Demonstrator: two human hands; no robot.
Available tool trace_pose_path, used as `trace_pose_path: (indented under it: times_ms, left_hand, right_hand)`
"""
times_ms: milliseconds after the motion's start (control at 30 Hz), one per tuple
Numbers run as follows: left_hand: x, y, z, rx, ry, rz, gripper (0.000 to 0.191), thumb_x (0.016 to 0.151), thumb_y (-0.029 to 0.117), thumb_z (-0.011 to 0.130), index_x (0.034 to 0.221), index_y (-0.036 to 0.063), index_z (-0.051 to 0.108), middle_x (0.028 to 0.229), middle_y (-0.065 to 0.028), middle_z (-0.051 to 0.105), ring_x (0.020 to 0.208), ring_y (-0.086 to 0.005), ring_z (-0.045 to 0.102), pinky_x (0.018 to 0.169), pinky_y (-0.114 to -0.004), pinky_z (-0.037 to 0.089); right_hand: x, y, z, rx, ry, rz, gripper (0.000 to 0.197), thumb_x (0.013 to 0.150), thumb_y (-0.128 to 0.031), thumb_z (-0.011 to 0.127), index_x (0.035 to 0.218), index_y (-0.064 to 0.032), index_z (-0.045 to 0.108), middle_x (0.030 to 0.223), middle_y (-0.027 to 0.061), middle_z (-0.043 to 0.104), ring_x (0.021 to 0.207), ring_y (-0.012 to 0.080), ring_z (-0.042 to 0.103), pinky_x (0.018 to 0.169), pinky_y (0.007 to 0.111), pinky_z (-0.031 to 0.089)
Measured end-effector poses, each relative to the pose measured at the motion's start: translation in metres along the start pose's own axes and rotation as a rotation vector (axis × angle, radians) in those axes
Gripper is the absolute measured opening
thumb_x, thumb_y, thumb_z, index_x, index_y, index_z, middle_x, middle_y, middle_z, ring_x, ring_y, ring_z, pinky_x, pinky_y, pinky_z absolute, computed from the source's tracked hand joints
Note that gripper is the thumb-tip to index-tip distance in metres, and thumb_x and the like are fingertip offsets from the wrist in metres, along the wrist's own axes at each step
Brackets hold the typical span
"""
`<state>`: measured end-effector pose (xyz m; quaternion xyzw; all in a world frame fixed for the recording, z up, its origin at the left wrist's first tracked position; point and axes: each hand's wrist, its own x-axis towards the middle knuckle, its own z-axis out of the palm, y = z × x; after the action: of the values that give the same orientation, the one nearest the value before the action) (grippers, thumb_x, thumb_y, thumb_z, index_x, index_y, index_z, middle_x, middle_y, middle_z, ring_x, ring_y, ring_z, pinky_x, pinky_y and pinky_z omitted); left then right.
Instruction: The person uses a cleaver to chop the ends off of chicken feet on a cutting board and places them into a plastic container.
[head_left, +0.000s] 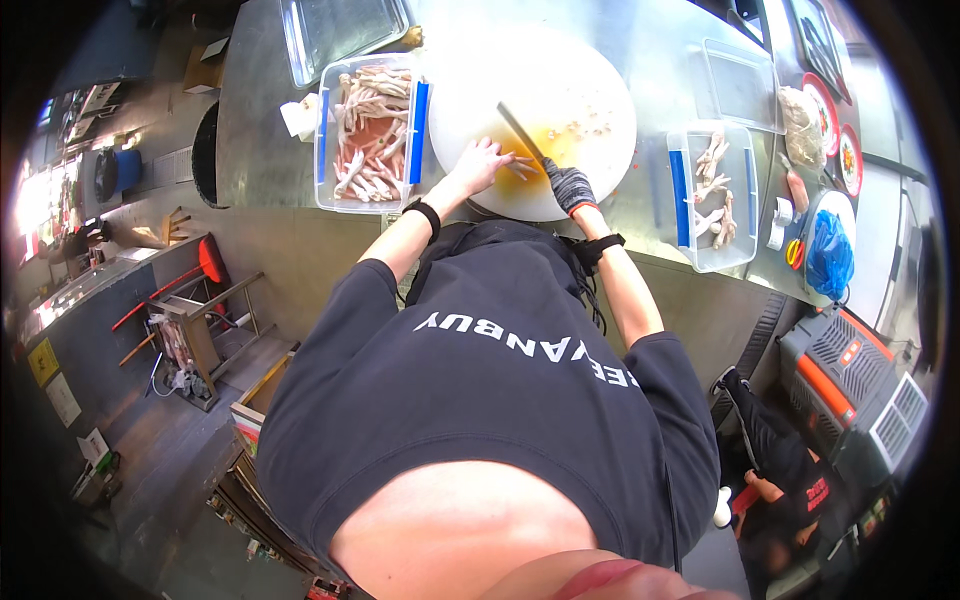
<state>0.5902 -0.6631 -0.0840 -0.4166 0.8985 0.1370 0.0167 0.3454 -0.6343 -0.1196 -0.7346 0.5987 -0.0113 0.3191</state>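
Note:
My left hand (480, 166), bare with a dark wristband, grips a pale chicken foot (523, 166) over a round white cutting board (472, 82). Its toes point right, towards the knife. In a grey knit glove with an orange cuff, my right hand (571, 189) holds a kitchen knife (517, 127) by its handle, the blade slanting up and left just above the foot. Small pale cut bits (589, 120) lie scattered on the board's right side. Yellowish liquid or stain (517, 146) shows beneath the knife.
Left of the board, a clear plastic tub (420, 133) holds many chicken feet (367, 161). Another tub (681, 199) at right contains several more. Yellow-handled scissors (795, 253) and a blue plastic bag (830, 255) lie farther right. Another person (787, 457) is at lower right.

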Motion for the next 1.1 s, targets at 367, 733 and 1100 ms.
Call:
trace_pose_path:
  times_ms: [367, 733, 1100]
  left_hand:
    - [0.004, 0.007, -0.006, -0.059, -0.11, -0.058, 0.047, 0.07, 0.003, 0.057, 0.115, 0.0169, 0.061, 0.095, -0.0075, 0.056, 0.097, -0.0246, 0.049, 0.077, -0.036, 0.041]
    - [0.007, 0.012, -0.011, 0.032, -0.116, -0.052, 0.04, 0.07, 0.009, 0.06, 0.109, 0.0174, 0.063, 0.094, -0.0061, 0.056, 0.097, -0.0237, 0.049, 0.077, -0.036, 0.04]
    - [0.012, 0.001, -0.007, -0.053, 0.066, 0.032, 0.031, 0.072, 0.006, 0.058, 0.102, 0.0149, 0.066, 0.096, -0.0064, 0.055, 0.099, -0.0238, 0.049, 0.084, -0.036, 0.041]
  right_hand:
    - [-0.012, -0.026, -0.015, -0.234, 0.232, -0.231, 0.026, 0.093, -0.015, 0.042, 0.114, -0.0087, 0.057, 0.07, 0.0152, 0.062, 0.06, 0.0303, 0.061, 0.054, 0.043, 0.048]
    - [0.008, -0.028, -0.02, 0.011, -0.058, 0.101, 0.048, 0.097, -0.041, 0.03, 0.104, -0.0063, 0.062, 0.083, 0.0206, 0.065, 0.078, 0.0373, 0.062, 0.072, 0.046, 0.049]
    - [-0.013, 0.01, -0.024, -0.189, 0.025, -0.081, 0.03, 0.096, -0.024, 0.038, 0.12, -0.015, 0.053, 0.077, 0.0185, 0.063, 0.067, 0.0352, 0.061, 0.063, 0.045, 0.049]
